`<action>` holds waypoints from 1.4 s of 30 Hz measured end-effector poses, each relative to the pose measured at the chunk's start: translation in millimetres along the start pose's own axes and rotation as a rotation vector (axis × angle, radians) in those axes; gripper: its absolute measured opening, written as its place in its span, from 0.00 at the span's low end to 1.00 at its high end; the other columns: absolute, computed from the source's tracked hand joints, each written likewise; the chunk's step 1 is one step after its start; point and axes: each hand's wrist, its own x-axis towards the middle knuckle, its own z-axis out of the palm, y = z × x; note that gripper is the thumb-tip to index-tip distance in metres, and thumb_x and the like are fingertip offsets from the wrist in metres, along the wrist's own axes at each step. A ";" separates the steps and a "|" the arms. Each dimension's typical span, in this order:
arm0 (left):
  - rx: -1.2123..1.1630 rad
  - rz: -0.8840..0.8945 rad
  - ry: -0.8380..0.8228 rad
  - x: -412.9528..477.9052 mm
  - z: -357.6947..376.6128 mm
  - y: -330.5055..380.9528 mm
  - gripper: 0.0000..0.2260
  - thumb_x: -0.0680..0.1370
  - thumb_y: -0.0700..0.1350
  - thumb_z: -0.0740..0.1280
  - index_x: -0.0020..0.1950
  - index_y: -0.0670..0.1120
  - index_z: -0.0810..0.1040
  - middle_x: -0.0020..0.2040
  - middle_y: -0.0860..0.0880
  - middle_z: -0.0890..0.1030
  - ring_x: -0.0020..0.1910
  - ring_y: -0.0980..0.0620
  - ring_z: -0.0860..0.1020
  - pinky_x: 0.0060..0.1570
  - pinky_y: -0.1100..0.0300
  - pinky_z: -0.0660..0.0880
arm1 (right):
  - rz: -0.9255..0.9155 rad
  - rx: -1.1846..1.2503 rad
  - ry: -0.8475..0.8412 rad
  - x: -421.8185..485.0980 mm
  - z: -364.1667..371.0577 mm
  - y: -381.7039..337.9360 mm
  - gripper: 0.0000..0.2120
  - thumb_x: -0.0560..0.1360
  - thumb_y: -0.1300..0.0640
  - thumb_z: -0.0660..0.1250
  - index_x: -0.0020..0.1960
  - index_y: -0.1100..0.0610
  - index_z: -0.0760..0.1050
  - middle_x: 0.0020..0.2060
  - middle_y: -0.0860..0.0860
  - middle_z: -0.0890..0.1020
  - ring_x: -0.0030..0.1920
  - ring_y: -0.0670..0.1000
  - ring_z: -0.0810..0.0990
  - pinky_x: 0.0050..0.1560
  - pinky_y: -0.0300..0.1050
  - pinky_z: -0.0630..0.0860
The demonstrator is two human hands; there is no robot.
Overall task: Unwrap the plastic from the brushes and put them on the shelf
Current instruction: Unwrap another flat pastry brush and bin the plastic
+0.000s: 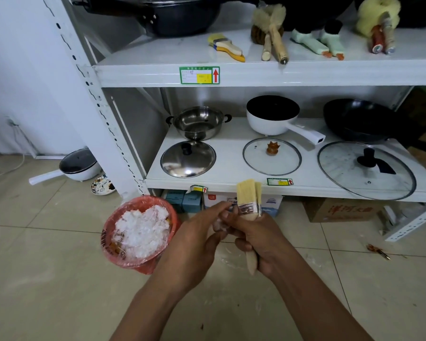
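Before the shelf (229,156), right hand (261,239) gripping brushes (249,195) upright, left hand (194,242) pinching plastic (218,225)

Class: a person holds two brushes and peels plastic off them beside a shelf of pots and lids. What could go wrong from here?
1. The right hand grips both brushes at once while the left hand tugs the plastic; one brush might slip to the floor.
2. The large glass lid seems to overhang the lower shelf edge; an arm reaching for the upper shelf could knock it.
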 end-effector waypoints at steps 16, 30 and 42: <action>-0.565 -0.229 0.095 6.5 -11.3 -2.2 0.08 0.82 0.38 0.65 0.56 0.43 0.84 0.48 0.48 0.89 0.49 0.50 0.87 0.52 0.60 0.81 | -0.020 -0.078 -0.120 -12.4 2.2 -13.9 0.13 0.71 0.52 0.77 0.50 0.59 0.79 0.48 0.61 0.88 0.52 0.59 0.88 0.23 0.34 0.59; -0.591 -0.182 -0.130 -5.4 -34.0 -18.4 0.14 0.83 0.39 0.64 0.67 0.45 0.81 0.60 0.47 0.86 0.64 0.51 0.82 0.66 0.61 0.75 | -0.008 -0.092 -0.156 -6.9 15.3 -8.3 0.07 0.74 0.63 0.76 0.40 0.54 0.80 0.37 0.57 0.85 0.38 0.50 0.84 0.24 0.35 0.60; -0.567 -0.619 0.375 -7.7 -53.4 -80.2 0.04 0.79 0.43 0.73 0.51 0.42 0.84 0.42 0.44 0.88 0.44 0.45 0.87 0.50 0.52 0.84 | 0.074 -0.247 -0.201 15.6 63.8 25.4 0.08 0.80 0.57 0.70 0.42 0.55 0.81 0.36 0.55 0.84 0.33 0.49 0.77 0.27 0.37 0.62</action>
